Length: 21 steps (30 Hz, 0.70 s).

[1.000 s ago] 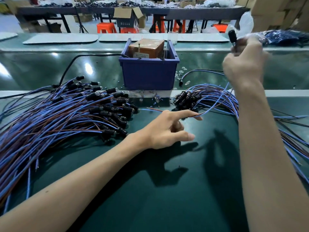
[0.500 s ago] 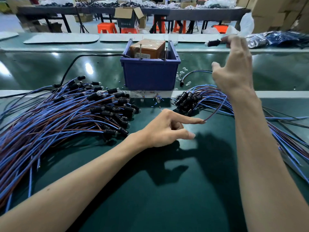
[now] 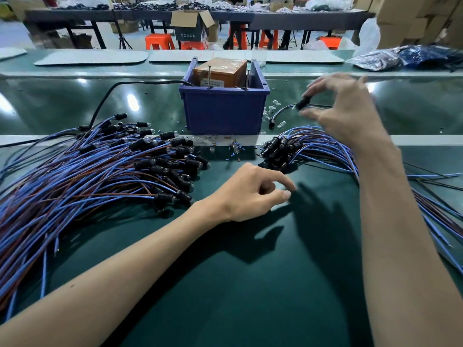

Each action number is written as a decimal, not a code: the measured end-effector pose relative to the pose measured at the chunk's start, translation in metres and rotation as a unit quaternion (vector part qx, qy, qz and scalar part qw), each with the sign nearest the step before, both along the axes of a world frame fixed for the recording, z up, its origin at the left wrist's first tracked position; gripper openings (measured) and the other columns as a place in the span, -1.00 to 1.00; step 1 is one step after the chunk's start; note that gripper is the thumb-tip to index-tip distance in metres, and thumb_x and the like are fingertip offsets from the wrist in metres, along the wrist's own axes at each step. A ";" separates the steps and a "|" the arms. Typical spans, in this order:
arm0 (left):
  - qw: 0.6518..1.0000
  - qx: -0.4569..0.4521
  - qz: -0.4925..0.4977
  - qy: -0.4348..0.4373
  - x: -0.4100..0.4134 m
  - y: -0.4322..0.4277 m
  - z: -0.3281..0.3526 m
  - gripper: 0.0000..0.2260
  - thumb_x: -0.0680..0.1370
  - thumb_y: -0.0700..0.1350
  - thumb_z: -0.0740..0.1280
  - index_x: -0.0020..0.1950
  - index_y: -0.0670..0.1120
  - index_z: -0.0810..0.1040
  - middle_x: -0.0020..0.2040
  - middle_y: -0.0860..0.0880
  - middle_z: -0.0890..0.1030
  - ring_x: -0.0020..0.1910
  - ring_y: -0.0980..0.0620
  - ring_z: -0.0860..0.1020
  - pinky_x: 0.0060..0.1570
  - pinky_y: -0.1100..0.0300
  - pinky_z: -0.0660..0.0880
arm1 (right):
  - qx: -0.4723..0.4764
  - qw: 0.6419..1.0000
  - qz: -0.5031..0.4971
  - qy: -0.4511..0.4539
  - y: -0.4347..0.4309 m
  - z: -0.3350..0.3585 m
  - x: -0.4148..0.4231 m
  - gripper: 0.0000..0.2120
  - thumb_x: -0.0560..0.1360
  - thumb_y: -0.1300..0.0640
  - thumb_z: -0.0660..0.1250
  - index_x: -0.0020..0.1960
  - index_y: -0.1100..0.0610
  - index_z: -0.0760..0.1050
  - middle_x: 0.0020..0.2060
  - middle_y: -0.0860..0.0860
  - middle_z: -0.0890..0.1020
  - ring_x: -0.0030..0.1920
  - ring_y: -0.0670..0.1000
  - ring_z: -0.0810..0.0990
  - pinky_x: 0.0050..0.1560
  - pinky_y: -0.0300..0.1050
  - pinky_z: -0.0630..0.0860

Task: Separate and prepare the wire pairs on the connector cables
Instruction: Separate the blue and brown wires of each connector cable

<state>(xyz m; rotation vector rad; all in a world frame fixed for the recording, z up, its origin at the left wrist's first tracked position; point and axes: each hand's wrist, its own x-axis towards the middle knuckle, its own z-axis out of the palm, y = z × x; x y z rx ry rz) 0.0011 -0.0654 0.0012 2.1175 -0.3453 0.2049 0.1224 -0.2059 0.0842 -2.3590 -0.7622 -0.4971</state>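
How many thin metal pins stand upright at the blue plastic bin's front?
2: left metal pin, before the orange-brown box; right metal pin, near the blue plastic bin's right corner.

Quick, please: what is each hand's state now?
Left hand: open, holding nothing visible.
Right hand: blurred around black connector; grip cannot be told.

On the table (image 3: 225,284) a bin (image 3: 223,113) holds a box (image 3: 220,71); before it lie the left cable heap (image 3: 100,171) and the right cable heap (image 3: 313,146); loose bits (image 3: 273,108), perhaps bulbs, lie just right of the bin.
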 end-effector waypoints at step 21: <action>0.999 0.040 0.021 -0.001 -0.005 -0.004 0.003 -0.61 0.43 0.05 0.19 -0.08 -0.24 0.60 -0.24 -0.29 0.59 -0.22 -0.13 0.55 -0.16 0.00 0.45 | -0.055 0.948 0.272 0.153 0.101 -0.017 -0.057 -0.85 0.50 0.30 0.33 -0.13 0.08 0.61 -0.35 -0.01 0.66 -0.40 -0.25 0.53 -0.33 -0.44 0.41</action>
